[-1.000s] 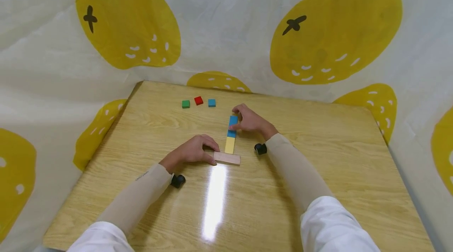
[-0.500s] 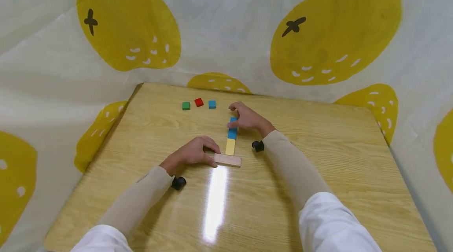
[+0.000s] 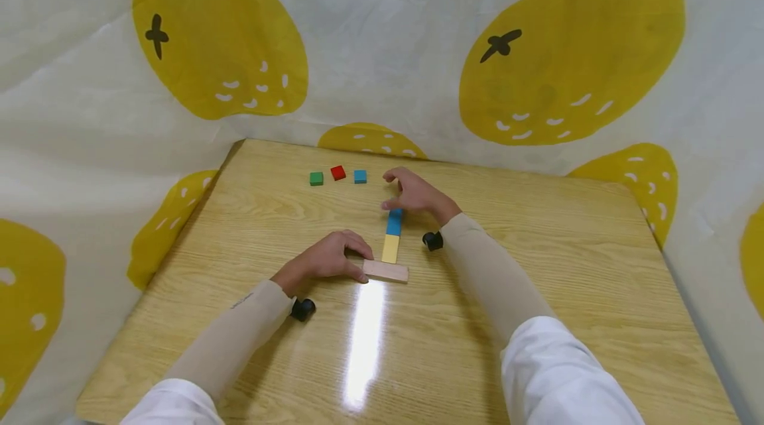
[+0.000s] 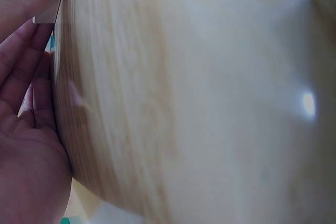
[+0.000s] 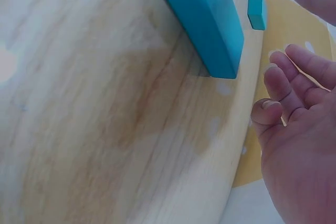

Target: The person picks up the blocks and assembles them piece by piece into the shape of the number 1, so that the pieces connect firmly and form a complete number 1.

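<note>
My left hand (image 3: 331,254) pinches the left end of a plain wooden block (image 3: 388,272) lying crosswise on the table in the head view. Behind that block a yellow block (image 3: 390,249) runs away from me, in line with a longer blue block (image 3: 394,223). Over the far end of the blue block is my right hand (image 3: 418,193), thumb and fingers spread apart with nothing between them. The right wrist view shows this blue block (image 5: 210,19) apart from the loosely bent fingers (image 5: 278,85). In the left wrist view only a corner of the wooden block (image 4: 46,17) shows beside the fingers.
Toward the back of the table (image 3: 537,266) lie a small green block (image 3: 316,179), a red block (image 3: 337,173) and a small blue block (image 3: 360,177). A white sheet with yellow fruit prints (image 3: 382,34) hangs behind the table.
My right hand has let go of the long blue block and moved slightly back and left, off its far end. My left hand has stayed on the wooden block.
</note>
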Demonstrator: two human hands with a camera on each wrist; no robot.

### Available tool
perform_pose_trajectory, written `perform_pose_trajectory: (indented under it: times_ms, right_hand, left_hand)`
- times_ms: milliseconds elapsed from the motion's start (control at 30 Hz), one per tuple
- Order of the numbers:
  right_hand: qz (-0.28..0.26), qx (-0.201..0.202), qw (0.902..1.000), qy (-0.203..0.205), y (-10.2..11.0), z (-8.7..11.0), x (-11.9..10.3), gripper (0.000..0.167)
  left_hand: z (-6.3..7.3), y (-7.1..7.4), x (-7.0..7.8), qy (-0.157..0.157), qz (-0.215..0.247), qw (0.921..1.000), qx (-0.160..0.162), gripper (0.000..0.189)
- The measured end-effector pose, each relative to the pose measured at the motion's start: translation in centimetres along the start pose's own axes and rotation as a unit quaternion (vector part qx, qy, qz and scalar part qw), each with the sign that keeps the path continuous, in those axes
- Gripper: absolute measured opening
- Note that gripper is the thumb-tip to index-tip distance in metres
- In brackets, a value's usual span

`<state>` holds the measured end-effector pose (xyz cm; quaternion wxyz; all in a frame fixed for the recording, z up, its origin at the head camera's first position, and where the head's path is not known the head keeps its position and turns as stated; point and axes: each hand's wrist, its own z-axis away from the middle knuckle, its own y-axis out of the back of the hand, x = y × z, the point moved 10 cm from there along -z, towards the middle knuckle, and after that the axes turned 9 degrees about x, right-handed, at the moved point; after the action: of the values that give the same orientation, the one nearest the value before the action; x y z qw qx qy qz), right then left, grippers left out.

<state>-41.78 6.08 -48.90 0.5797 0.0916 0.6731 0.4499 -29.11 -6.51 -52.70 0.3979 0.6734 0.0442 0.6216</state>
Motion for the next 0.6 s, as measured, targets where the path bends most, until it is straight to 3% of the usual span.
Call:
perform_pose_trajectory:
  times_ms: [600]
  right_hand:
    - [-0.004, 0.009, 0.9999, 0.004, 0.3, -2.6, -0.5, 0.059]
  left_hand:
    - [0.0, 0.0, -0.3, 0.013, 0.008, 0.9999, -0.001, 0.029]
